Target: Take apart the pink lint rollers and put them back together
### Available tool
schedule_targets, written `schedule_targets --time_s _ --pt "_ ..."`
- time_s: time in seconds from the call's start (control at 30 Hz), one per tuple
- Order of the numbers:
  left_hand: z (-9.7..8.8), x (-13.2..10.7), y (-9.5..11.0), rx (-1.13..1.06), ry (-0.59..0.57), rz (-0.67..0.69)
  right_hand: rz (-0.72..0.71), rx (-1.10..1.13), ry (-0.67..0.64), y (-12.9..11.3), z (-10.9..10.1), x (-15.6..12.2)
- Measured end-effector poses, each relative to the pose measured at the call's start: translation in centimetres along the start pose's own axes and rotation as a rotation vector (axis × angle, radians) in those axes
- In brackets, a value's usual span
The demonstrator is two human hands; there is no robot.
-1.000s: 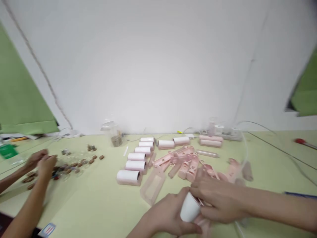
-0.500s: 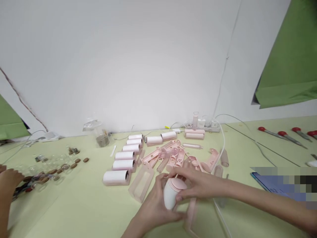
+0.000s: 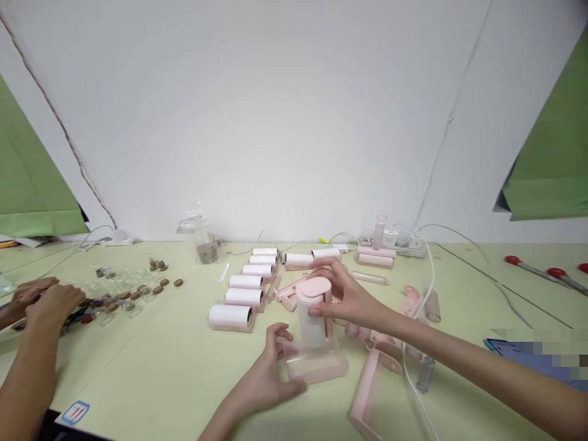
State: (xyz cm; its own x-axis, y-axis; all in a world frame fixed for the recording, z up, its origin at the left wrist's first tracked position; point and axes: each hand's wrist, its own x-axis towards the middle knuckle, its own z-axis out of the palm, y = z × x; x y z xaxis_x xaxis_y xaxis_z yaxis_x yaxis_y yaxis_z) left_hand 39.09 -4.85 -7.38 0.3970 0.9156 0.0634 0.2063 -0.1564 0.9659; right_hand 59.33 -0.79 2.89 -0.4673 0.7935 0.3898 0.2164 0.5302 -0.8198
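Wall and bench: white wall (image 3: 294, 122) at twelve o'clock, pale green bench (image 3: 160, 373) spread out below it.
White-and-pink cylinder: upright, its long axis vertical, pink cap on top; it lies at eight o'clock from the right hand (image 3: 346, 298), which is the nearer hand.
Right-hand grip: closed around the upper part of the cylinder (image 3: 312, 321), thumb on the near side.
Clear pinkish box (image 3: 318, 367): at six o'clock from the cylinder, its long axis running roughly nine to three; the cylinder's foot meets its far edge in view, and whether it is inside or just behind I cannot tell.
Left-hand grip: loose, fingers and thumb of the left hand (image 3: 266, 376) spread at the box's nine o'clock end; contact is unclear. This hand is nearer the box.
White rollers (image 3: 245, 298): a line at ten o'clock from the box, with pinkish see-through shells under them.
Clear tub (image 3: 207, 252): farther off at eleven o'clock, brown contents inside, too small to name.
Pink holder (image 3: 365, 395): at four o'clock from the box, lying down.
Co-worker's hands (image 3: 57, 300): toward ten o'clock, beside brown round lids (image 3: 178, 282).
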Motion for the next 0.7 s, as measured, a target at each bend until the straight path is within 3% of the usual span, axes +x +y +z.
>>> schedule_targets --time_s 0.2,0.37,0.53,0.7 --pt "-0.8 3.3 -0.3 -0.02 -0.188 0.073 -0.174 -0.563 -0.296 0.1 0.7 0.6" --pt "-0.7 4.1 -2.5 -0.005 -0.211 0.104 -0.21 -0.794 -0.476 2.4 2.7 0.2" --pt "-0.3 4.0 -2.9 -0.091 -0.223 0.177 -0.163 -0.769 -0.446 4.3 4.9 -1.1" --pt "-0.6 3.5 -1.9 0.038 -0.231 0.216 -0.138 -0.535 -0.264 0.2 3.4 -2.6"
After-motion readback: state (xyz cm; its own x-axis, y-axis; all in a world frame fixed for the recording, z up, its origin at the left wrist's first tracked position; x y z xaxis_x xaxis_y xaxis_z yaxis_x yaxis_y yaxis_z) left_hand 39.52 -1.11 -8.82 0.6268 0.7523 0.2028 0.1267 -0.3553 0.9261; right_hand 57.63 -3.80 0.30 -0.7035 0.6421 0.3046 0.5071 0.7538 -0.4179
